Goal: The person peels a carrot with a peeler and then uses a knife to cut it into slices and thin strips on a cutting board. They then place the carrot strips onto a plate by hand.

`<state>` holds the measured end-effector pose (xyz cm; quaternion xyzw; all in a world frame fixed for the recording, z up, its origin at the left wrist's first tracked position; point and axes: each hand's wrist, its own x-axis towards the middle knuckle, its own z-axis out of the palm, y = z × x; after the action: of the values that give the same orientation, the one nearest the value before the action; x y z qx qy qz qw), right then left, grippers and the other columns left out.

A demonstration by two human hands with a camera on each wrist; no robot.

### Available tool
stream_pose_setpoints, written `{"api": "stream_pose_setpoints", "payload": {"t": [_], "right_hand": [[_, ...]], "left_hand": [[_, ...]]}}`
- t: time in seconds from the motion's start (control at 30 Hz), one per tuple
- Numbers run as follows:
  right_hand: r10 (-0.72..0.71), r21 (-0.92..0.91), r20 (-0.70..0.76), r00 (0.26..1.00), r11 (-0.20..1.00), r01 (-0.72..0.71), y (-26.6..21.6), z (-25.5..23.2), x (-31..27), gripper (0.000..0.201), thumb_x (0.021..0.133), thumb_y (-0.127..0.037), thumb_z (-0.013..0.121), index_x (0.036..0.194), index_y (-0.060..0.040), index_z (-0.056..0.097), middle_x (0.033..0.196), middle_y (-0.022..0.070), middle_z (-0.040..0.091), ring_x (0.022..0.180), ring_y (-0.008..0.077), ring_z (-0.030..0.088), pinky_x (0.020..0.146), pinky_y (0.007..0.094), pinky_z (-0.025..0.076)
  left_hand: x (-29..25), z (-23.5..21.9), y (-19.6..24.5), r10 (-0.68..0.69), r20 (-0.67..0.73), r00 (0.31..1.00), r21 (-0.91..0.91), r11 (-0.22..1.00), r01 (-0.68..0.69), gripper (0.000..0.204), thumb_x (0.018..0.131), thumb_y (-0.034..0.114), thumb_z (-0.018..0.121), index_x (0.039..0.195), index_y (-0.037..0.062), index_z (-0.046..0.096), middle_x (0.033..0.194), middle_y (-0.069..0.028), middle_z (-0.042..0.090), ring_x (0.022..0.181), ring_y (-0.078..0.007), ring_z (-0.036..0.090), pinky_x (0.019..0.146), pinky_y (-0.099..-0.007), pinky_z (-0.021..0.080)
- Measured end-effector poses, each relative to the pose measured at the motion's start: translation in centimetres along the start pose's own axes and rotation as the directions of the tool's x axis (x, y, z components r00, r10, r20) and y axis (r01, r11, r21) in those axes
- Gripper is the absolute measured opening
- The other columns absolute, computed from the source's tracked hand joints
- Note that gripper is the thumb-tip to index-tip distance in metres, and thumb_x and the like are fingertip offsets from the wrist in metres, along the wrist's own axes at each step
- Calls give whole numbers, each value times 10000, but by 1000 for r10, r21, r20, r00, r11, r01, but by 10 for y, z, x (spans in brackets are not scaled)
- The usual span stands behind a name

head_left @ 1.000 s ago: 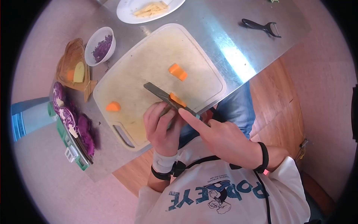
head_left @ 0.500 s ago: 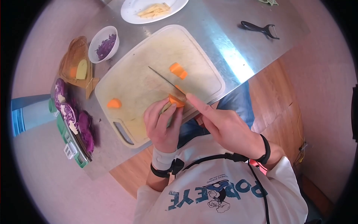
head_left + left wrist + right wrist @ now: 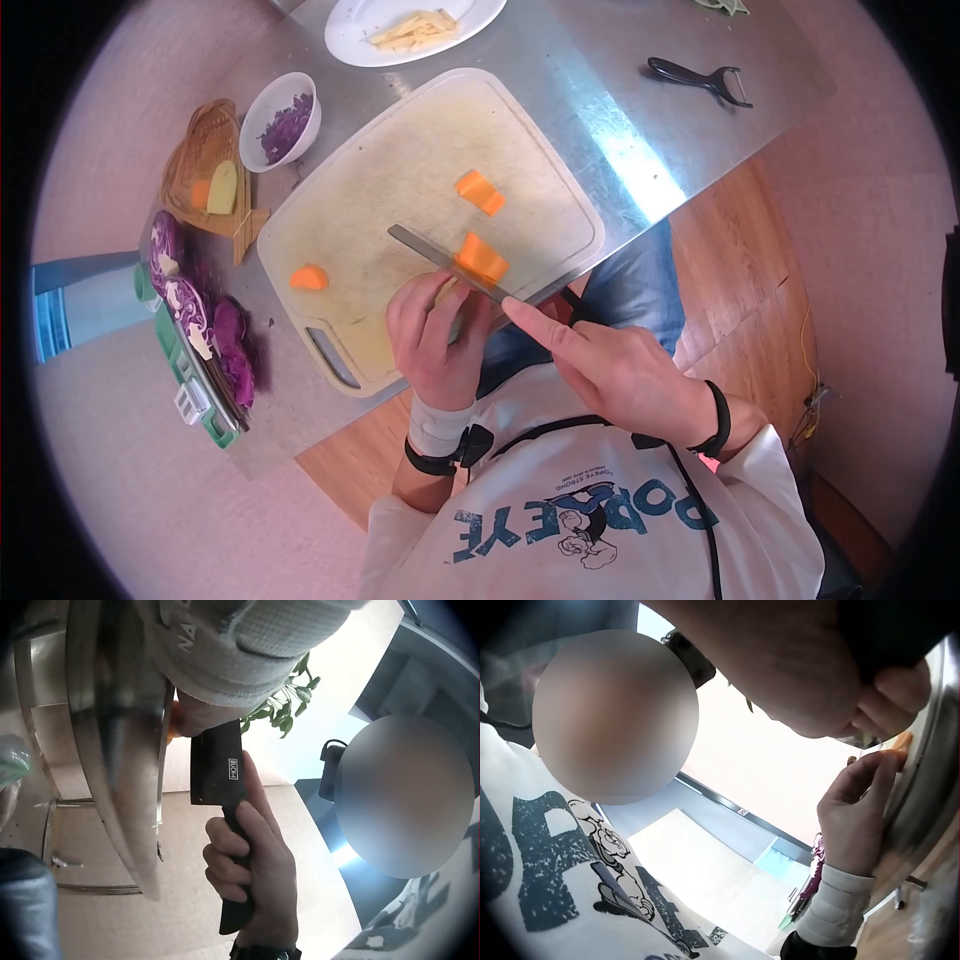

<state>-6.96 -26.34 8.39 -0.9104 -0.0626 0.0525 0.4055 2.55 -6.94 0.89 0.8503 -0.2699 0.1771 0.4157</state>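
My right hand [image 3: 630,370] grips a dark cleaver [image 3: 437,252] by its black handle, index finger stretched along the blade. In the left wrist view the broad blade of the cleaver [image 3: 216,766] stands out below a white wristband. My left hand [image 3: 435,340] has its fingers bent close beside the blade, low on the white cutting board [image 3: 390,160]. In the right wrist view, the left fingertips pinch an orange carrot piece [image 3: 902,750]. A cut carrot piece [image 3: 482,258] lies against the blade's far side. Other carrot pieces rest farther up [image 3: 480,192] and at the left [image 3: 309,277].
Left of the board are a white bowl [image 3: 262,100] with shredded purple cabbage, a wicker basket [image 3: 200,140], cut red cabbage [image 3: 230,335] and a green-and-white slicer [image 3: 190,385]. A white plate [image 3: 350,40] with pale strips stands behind. A black peeler [image 3: 690,75] lies at right.
The cleaver rose on edge beside the carrot, then came down nearer my left hand with its blade tilted flat. More of the carrot now shows beyond the blade.
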Motion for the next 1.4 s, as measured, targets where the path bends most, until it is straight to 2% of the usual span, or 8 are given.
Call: {"api": "stream_pose_setpoints", "payload": {"t": [0.57,0.7,0.8,0.9,1.03,1.07,1.1,1.4], "right_hand": [[36,49,-17,999,998,-35,13,0,26,730,960,58,621,1637,-126,421,800,149,706,699,314,724,670,412,587],[7,65,-117,993,998,0,13,-9,39,704,952,-10,648,1619,-118,452,661,166,612,616,340,656,581,433,533],[20,265,-167,986,964,26,3,-20,38,676,997,-18,620,1638,-92,415,712,133,678,614,293,677,596,401,536],[290,836,45,956,513,-195,-27,-55,35,684,1001,6,497,1664,-12,329,713,9,562,566,107,545,552,245,451],[338,969,-216,916,187,160,-49,-67,35,731,963,-46,499,1651,55,273,690,28,522,506,219,595,558,287,516],[250,980,-153,956,166,114,-37,-80,27,703,1011,-82,485,1655,57,241,704,47,547,487,260,614,556,323,553],[95,964,-251,963,112,240,-27,-76,25,675,1057,-114,469,1655,64,213,733,48,562,507,260,637,536,344,570],[72,956,-280,957,113,271,-14,-82,28,671,1059,-107,469,1663,35,214,739,49,553,507,243,621,529,336,565]], "left_hand": [[3,0,2,17,7,1000,5,1000,-17,409,743,-29,897,1106,74,740,1198,-88,718,1102,-321,663,950,-424,528],[4,0,4,0,-3,1000,21,1000,0,388,748,-37,890,1094,63,746,1166,-107,732,1087,-326,678,958,-421,534],[3,1,3,-1,4,1000,30,1000,1,384,753,-36,890,1095,62,746,1165,-109,733,1079,-326,679,948,-422,538],[3,1,1,9,6,1000,24,1000,-10,387,752,-37,893,1098,59,746,1166,-116,736,1072,-327,682,943,-422,542],[1,5,-3,54,-25,998,20,998,-53,388,763,-30,897,1106,63,741,1170,-105,732,1046,-323,673,926,-411,529],[-2,3,-4,57,-10,998,20,998,-57,388,763,-30,897,1106,63,741,1170,-105,732,1046,-323,673,926,-411,529],[-4,1,-3,69,-7,998,14,998,-69,392,760,-31,898,1107,62,742,1170,-107,732,1046,-323,674,926,-412,531],[2,9,-6,83,-82,993,-21,996,-85,409,741,-45,901,1108,61,752,1170,-113,736,1045,-321,680,925,-418,541]]}}
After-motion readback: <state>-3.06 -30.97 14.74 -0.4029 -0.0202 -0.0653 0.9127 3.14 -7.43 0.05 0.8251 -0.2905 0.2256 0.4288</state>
